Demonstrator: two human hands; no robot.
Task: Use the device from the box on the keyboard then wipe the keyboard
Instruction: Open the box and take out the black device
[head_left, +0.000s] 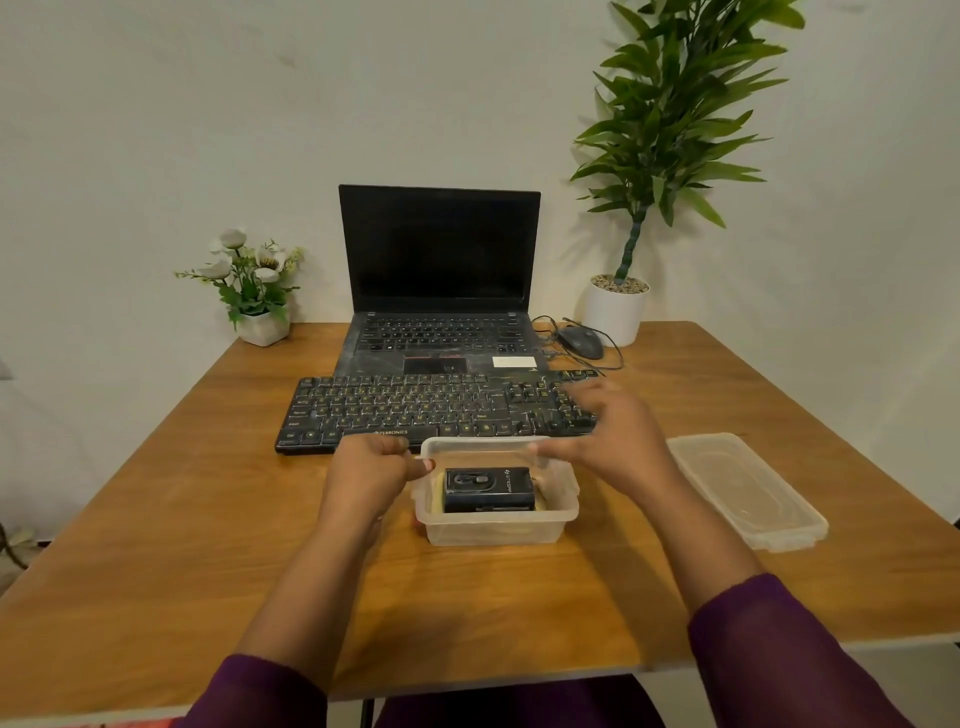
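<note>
**Box open, device waiting to be lifted out**

A plain pale wall (208, 104) backed a broad brown wooden bench (156, 519). At the far right corner stood a tall green leafy plant in a white pot (675, 104). An open black laptop with a dark screen (439, 249) sat at the middle back. Just in front of it lay the long black keyboard with pale lettering (395, 410).

The flat clear plastic lid (748, 488) lay off to the right, well apart from the clear plastic box (493, 532), which stood open just in front of the keyboard. A small pot of white flowers (254, 286) and a dark corded mouse (582, 342) sat at the back.

The left hand (369, 473) was curled against the box's left rim with the thumb tip on the edge, apparently pinching it steady. The right hand (613, 431), motion-blurred, hovered over the far right rim with its fingers loosely spread and holding nothing.

Inside the box lay the small black rectangular device (488, 488), flat on something pale yellow that I could not identify.

The device looked rigid and probably light, with a smooth casing that might slip. The best hold seemed to be across its two long sides, thumb against fingers, lifting straight up clear of the walls. The thin box looked light enough to slide or tip, so a steadying hand on its rim made sense.
</note>
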